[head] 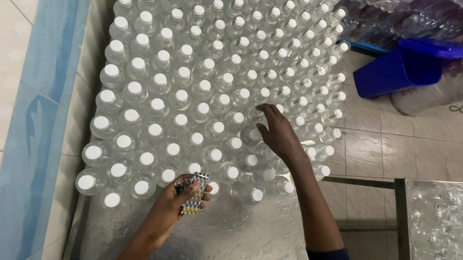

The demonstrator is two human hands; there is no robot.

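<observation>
Clear capped bottles [190, 78], too many to count; my left hand [184, 198] grips one label stack [193, 193], right hand [278, 133] spread over them.

The scene is lit evenly and fairly brightly from above, with a cool violet cast. Soft glare is seen on the metal surface [237, 239] and white bottle caps [161, 60]. Shadows are faint. Far rows appear slightly blurred, perhaps by wide-angle distortion.

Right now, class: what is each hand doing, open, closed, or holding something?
Left hand: closed around a small stack of labels.
Right hand: open, holding nothing, fingers spread over the capped clear bottles on the metal table.
</observation>
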